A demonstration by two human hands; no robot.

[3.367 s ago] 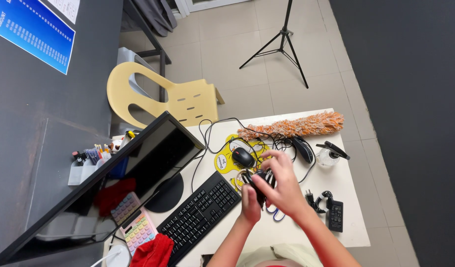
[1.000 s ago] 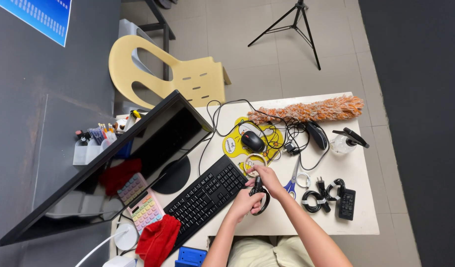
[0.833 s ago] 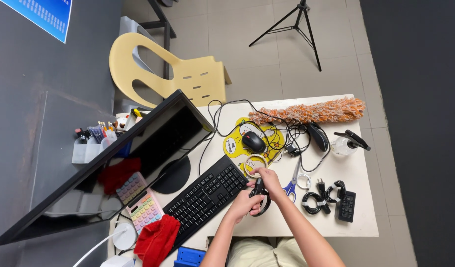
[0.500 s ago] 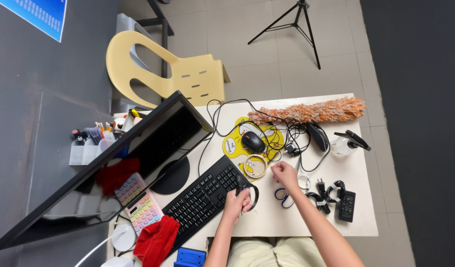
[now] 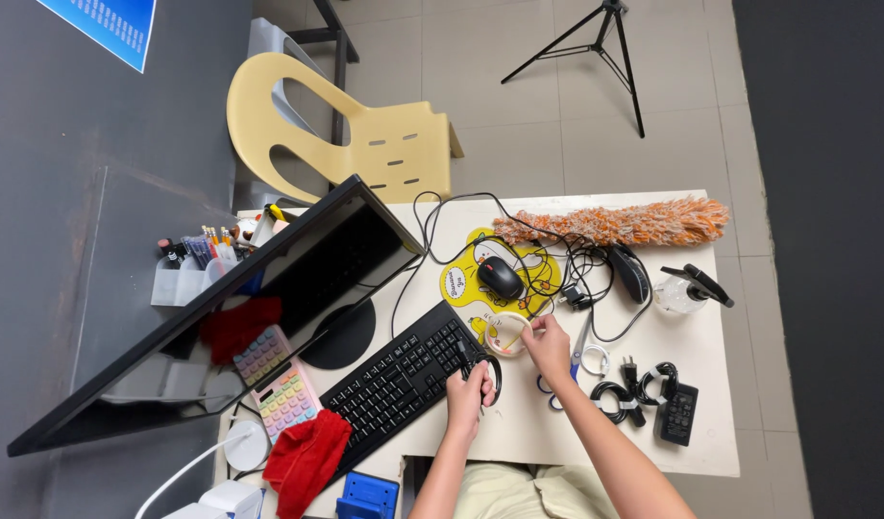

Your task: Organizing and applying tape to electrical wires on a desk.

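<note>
White desk [image 5: 557, 452] on grey tiles. At centre, the left hand [image 5: 469, 392] is closed around a black cable coil [image 5: 490, 370] beside the black keyboard [image 5: 404, 380]. The right hand [image 5: 548, 346], at one o'clock from it, pinches a roll of clear tape [image 5: 504, 334] lying on the yellow mouse pad [image 5: 466, 284]. A blue rectangular poster [image 5: 101, 24] hangs at eleven o'clock on the grey wall.

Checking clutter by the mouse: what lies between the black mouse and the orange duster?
In the head view, tangled black cables cross the yellow mouse pad and the white desk between the black mouse and the orange duster.
</note>
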